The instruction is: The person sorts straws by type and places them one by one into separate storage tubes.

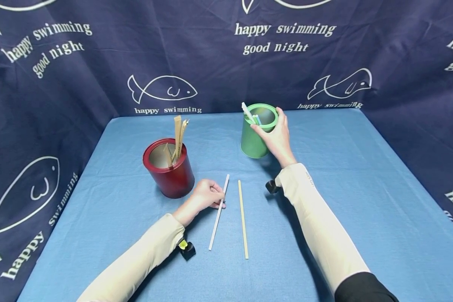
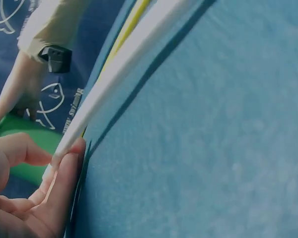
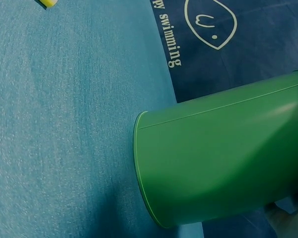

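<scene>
My left hand (image 1: 207, 193) pinches a thin white straw (image 1: 216, 228) between thumb and fingers; in the left wrist view, the straw (image 2: 116, 69) slants up from the fingertips, its shadow on the cloth. Beside it a pale yellow straw (image 1: 243, 222) lies on the table. Farther back, my right hand (image 1: 280, 138) grips the green can (image 1: 253, 140) at its rim, thumb at the near side and fingers at the far right. Several white, green and blue straws (image 1: 248, 112) lean inside that can. The right wrist view shows mostly the can's side (image 3: 213, 153).
Left of my left hand stands a red can (image 1: 175, 180) with several tan, flat, stick-like pieces (image 1: 179, 136) in it; their kind is unclear. Blue cloth (image 1: 287, 268) covers the table. A dark blue curtain (image 1: 219, 54) with white fish and lettering hangs behind and at both sides.
</scene>
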`<state>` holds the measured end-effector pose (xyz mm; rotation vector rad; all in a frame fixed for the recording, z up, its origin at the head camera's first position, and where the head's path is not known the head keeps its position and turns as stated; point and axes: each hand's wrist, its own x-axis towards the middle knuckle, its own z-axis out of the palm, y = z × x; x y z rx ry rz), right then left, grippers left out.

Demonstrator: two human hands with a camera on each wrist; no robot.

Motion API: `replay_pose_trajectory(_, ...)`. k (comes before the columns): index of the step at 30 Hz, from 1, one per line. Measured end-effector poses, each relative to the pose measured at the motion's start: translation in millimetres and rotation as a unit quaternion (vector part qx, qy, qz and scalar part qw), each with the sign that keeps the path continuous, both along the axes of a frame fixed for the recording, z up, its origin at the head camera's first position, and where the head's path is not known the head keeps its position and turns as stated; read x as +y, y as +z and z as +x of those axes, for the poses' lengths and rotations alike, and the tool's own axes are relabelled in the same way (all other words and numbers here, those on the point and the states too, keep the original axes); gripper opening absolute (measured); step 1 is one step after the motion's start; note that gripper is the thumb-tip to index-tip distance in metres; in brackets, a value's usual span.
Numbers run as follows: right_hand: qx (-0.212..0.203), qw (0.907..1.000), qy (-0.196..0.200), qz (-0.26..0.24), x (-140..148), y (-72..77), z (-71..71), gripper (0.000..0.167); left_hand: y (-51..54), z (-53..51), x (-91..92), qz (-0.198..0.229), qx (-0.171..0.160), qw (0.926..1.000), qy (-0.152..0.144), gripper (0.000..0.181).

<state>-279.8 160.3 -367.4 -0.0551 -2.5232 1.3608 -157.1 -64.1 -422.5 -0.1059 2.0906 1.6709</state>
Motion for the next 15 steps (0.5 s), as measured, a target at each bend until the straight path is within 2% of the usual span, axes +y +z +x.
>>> replay_pose_trajectory(7,0.0,1.0,-0.001,-0.001,0,-1.0,-0.4,0.099,8.0,3.5,-8.9,0.044,0.007,0.999,0.008,0.031)
replay_pose_trajectory(15,0.002,1.0,0.0,-0.001,0,-2.0,-1.2,0.098,23.1,8.4,-15.4,0.074,0.032,0.9968,0.002,0.029)
